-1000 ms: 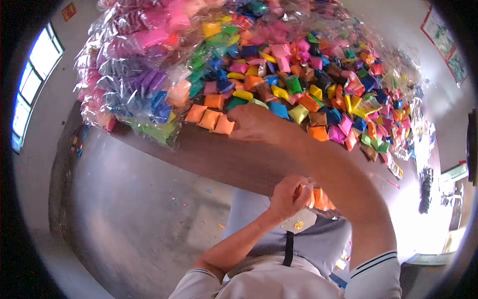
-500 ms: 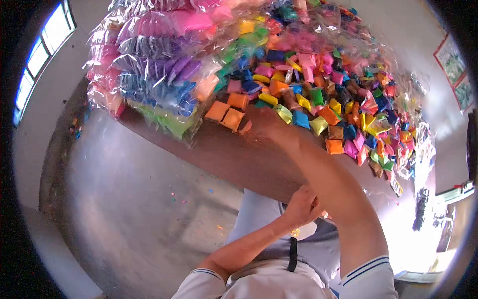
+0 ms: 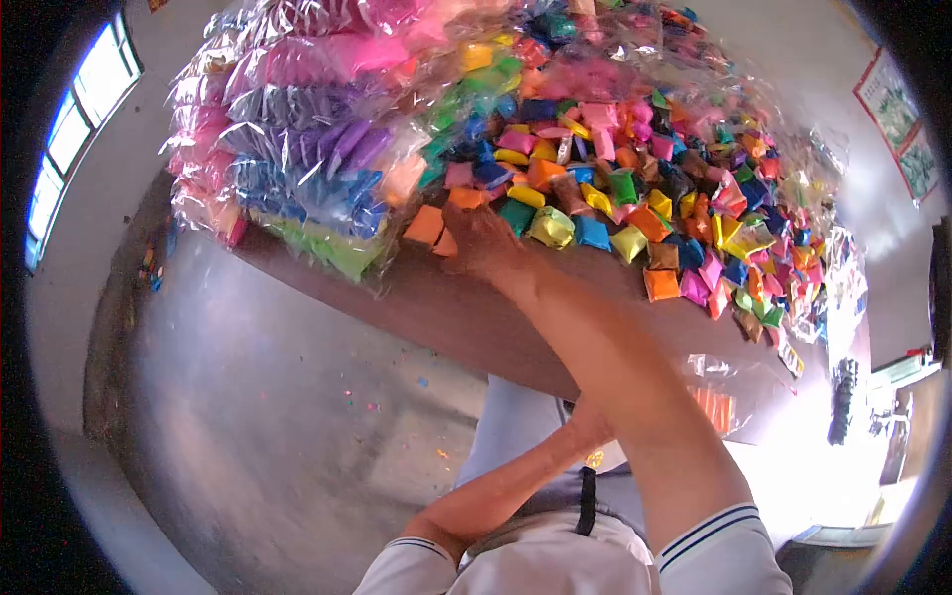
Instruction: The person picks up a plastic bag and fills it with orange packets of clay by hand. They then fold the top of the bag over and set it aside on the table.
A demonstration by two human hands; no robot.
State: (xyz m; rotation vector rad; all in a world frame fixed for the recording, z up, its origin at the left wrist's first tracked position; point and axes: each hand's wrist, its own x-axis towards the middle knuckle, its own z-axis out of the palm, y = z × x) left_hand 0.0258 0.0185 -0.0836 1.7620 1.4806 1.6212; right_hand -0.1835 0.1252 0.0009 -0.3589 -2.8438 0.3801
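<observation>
- Beneath the fingertips of the right hand (image 3: 486,243): one small, square, orange foil-like packet (image 3: 447,244), partly covered. The fingers are bent down over it; whether it is gripped or only touched cannot be told.
- Just beyond the same fingers: a flat orange packet (image 3: 424,225), left lying on the brown tabletop (image 3: 397,297), with a further orange one (image 3: 466,198) set above, partly hidden by the knuckles.
- Below the right forearm: the left hand (image 3: 593,418), mostly hidden by the crossing arm. Its fingers cannot be seen, so neither their grip nor anything held can be told.
- Near the left hand, past the right forearm: a transparent plastic bag (image 3: 714,405), in which several upright orange packets are seen in a row. Its filling is judged part done; the full count is not shown.
- Close beside the right hand: a dark green packet (image 3: 517,216), a shiny yellow-green packet (image 3: 551,228) and a blue packet (image 3: 592,233), all unbagged.
- Farther out from that hand: a mixed, many-coloured heap of small packets (image 3: 645,188), much of it loose and unsorted.
- Opposite the heap: transparent bags of packets, stacked by colour (image 3: 297,119), apparently finished.
</observation>
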